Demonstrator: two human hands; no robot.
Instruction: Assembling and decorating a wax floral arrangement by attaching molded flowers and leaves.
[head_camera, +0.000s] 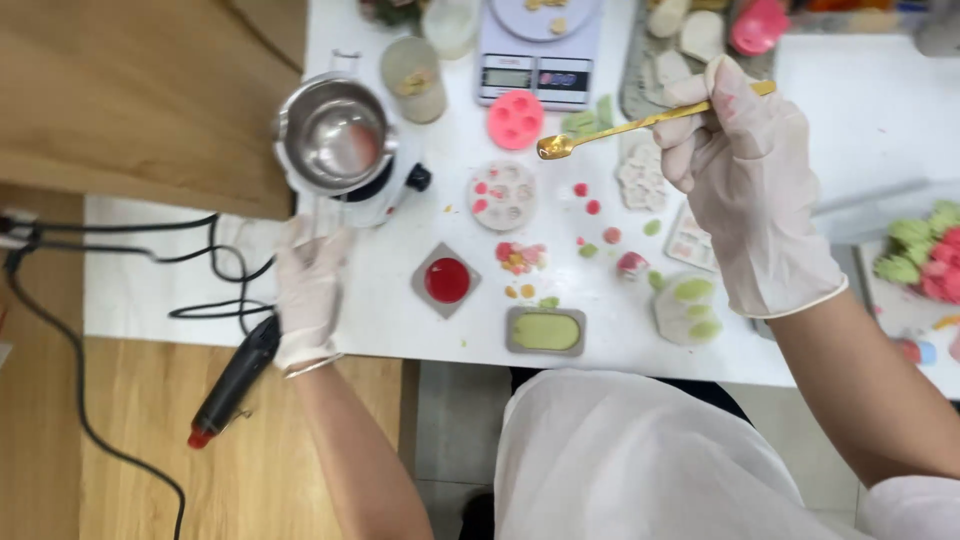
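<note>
The right hand (745, 170) grips a gold spoon (640, 125); the left hand (308, 290) rests open, empty, below the steel pot (335, 135). Filling moulds seems underway.

Metal pot (335, 135) stood on the bench (860, 110) at left, scale (538, 50) behind the round mould (502, 194), square mould (446, 280) left of oblong mould (545, 331), heat gun (232, 385) off the bench's left edge.

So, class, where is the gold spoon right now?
The gold spoon is in the gloved right hand, held above the white table, near the pink mould.
</note>
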